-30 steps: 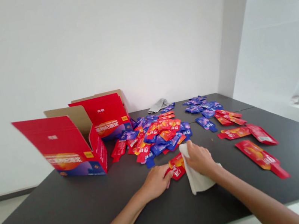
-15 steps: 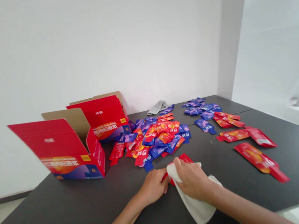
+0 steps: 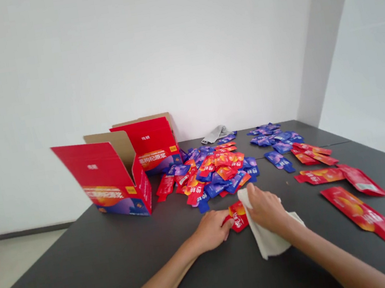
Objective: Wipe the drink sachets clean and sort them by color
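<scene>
A red pouch point(image 3: 238, 214) lies flat on the black table point(image 3: 88, 267) in front of me. My left hand point(image 3: 211, 230) pins its left end with closed fingers. My right hand point(image 3: 266, 209) is closed around a white cloth point(image 3: 270, 241) and presses it against the pouch's right side. Just beyond lies a heap of several red and blue pouches point(image 3: 213, 172).
Two open red cartons point(image 3: 118, 180) stand at the left back. Blue pouches point(image 3: 274, 138) and red pouches point(image 3: 356, 208) are laid out in groups to the right. A grey rag point(image 3: 215, 133) lies by the wall. The table's near edge runs along the bottom.
My right hand has slid the cloth over the pouch and back to its right side, uncovering the pouch's face. The left hand stays on the pouch. My head turned left.
</scene>
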`<state>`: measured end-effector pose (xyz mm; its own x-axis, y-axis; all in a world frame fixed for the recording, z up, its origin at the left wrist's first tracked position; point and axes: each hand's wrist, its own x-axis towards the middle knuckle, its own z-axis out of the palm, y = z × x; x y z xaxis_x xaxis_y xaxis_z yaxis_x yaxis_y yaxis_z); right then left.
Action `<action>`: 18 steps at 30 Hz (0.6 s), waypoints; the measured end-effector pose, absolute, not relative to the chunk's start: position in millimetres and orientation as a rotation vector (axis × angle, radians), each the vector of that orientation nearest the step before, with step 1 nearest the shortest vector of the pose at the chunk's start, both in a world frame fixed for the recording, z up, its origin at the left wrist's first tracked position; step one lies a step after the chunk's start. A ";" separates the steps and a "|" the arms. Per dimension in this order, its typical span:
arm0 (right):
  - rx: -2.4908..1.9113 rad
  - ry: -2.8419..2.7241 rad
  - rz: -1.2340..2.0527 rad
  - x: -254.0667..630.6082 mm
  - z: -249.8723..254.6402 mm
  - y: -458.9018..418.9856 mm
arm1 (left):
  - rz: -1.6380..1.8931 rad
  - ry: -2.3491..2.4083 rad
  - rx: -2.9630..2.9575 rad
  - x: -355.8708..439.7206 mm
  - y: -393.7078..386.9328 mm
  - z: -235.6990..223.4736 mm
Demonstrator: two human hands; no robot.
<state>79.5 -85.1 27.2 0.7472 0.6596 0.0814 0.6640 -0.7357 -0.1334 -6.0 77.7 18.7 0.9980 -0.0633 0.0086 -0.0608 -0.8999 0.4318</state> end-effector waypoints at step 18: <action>-2.849 -1.026 -0.112 87.0 15.0 -89.0 | 0.004 -0.052 2.739 -9.7 74.7 22.7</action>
<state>87.0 -89.0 15.0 0.7685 0.6308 0.1069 0.6391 -0.7650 -0.0798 -9.7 74.7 22.7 0.9993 -0.0359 0.0101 -0.0370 -0.9195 0.3914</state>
